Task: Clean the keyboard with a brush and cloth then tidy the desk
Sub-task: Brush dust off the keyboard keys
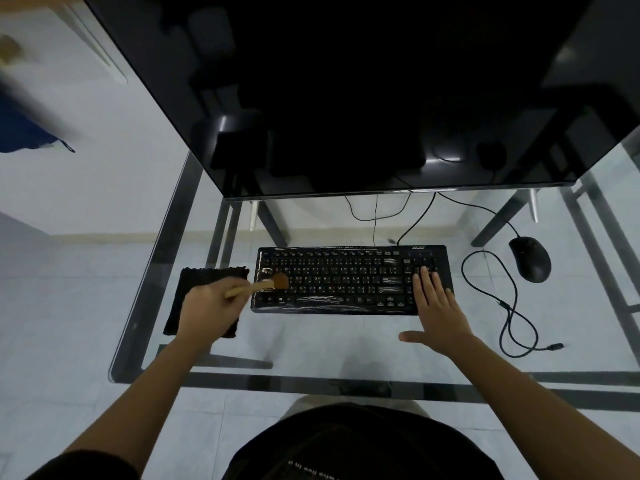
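A black keyboard lies on the glass desk, with pale streaks on its lower edge and top row. My left hand grips a wooden-handled brush; its brown bristles touch the keys at the keyboard's left end. My right hand lies flat with fingers spread on the keyboard's right end, over the number pad. A dark cloth lies on the glass left of the keyboard, partly under my left hand.
A large dark monitor stands behind the keyboard. A black mouse sits at the right, with a looped cable on the glass. The desk's front edge runs close to my body.
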